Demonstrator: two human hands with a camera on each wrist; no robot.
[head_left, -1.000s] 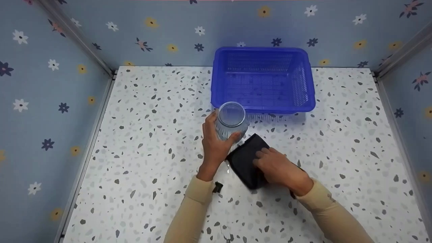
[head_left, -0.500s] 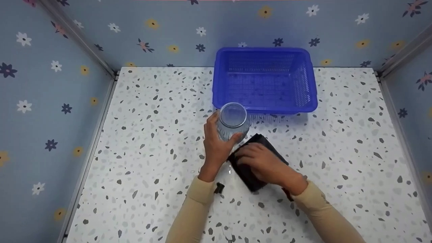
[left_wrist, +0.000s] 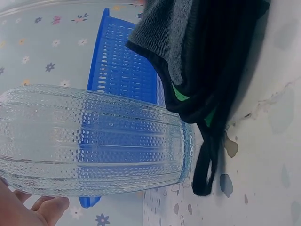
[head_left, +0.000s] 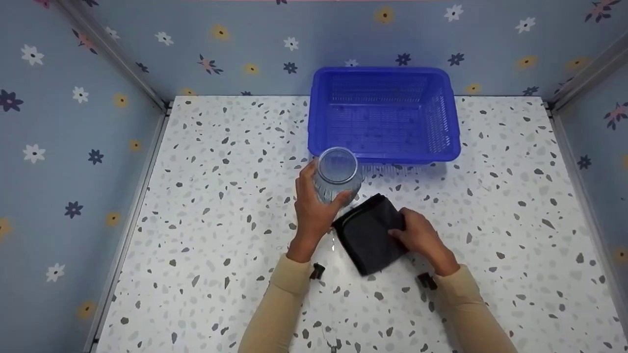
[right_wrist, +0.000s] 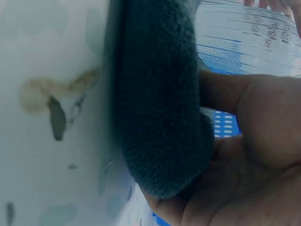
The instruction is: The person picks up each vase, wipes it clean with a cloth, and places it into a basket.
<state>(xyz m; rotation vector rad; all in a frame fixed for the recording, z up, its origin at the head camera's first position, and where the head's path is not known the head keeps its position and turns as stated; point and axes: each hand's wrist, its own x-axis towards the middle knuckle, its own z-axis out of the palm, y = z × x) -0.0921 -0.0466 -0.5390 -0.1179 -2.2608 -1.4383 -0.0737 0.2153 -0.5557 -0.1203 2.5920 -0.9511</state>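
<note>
A clear ribbed glass jar (head_left: 337, 166) stands in front of the blue basket, its round rim facing up in the head view. My left hand (head_left: 314, 208) grips the jar's near side, thumb to the right and fingers to the left. Close to the jar lies a folded black cloth (head_left: 370, 235), tilted on the table. My right hand (head_left: 419, 235) pinches the cloth's right edge between thumb and fingers. From the left wrist, the cloth (left_wrist: 207, 61) shows fuzzy grey layers, a green patch and a hanging loop. The right wrist view shows its thick rounded fold (right_wrist: 162, 103).
A blue plastic basket (head_left: 449, 158) with slotted walls stands at the back of the speckled white table (head_left: 221, 196). Flowered panels (head_left: 245, 49) enclose the table at the back and both sides. Small black pieces (head_left: 318, 271) show beside both wrists.
My right hand has moved from on top of the cloth, across toward its left corner, then back to its right edge, which it pinches. The left hand and jar stay put.
</note>
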